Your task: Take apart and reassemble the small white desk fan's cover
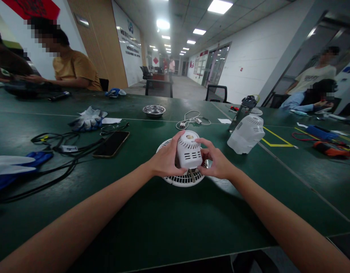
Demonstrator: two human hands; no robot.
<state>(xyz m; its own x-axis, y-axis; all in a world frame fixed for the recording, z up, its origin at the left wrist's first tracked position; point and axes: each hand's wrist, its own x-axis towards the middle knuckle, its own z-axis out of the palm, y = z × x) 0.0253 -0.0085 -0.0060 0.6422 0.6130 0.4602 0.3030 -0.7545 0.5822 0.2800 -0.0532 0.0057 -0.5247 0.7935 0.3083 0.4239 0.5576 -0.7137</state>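
Observation:
A white vented plastic housing point(189, 151) is held upright between my two hands, above a round white grille point(182, 181) that rests on the green table. My left hand point(166, 159) grips the housing's left side, its fingers partly hidden behind it. On the right side, my right hand point(216, 161) has its fingers curled against the housing, one fingertip near the top edge and another near the bottom. Some small parts show under the housing inside the grille, too hidden to name.
Left on the green table point(152, 220) are a phone point(111, 144), black cables and gloves point(88, 119). Ahead are a metal bowl point(154, 110) and white cable point(193, 120). To the right are a translucent white container point(246, 134), a bottle point(240, 115) and a multimeter point(331, 148). People sit beyond.

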